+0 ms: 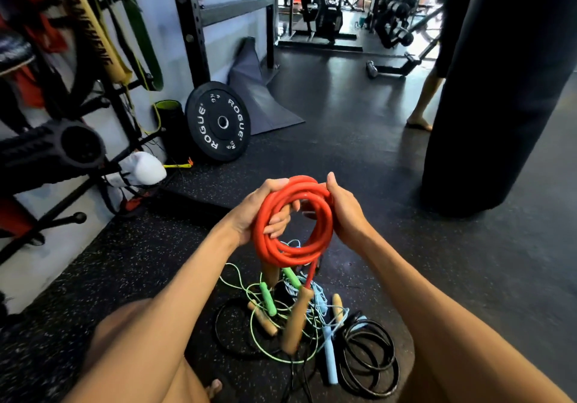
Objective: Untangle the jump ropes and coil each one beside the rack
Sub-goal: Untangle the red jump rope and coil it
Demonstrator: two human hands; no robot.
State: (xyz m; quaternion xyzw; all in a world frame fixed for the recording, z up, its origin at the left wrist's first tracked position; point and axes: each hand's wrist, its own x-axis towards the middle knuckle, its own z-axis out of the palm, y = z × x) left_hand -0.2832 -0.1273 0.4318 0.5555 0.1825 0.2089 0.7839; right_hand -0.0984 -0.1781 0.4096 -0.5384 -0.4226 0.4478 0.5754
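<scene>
A thick red jump rope is wound into a coil held up in front of me. My left hand grips the coil's left side, fingers curled through the loops. My right hand grips its upper right. Two wooden handles hang from the red coil. On the floor below lies a tangle: a thin green rope with green handles, a light blue rope with a blue handle, a wooden-handled rope and a coiled black rope. The rack stands at the left.
A black Rogue weight plate leans against the wall by a grey mat. A black punching bag hangs at the right. Another person's bare leg stands beside it. My knees frame the rope pile.
</scene>
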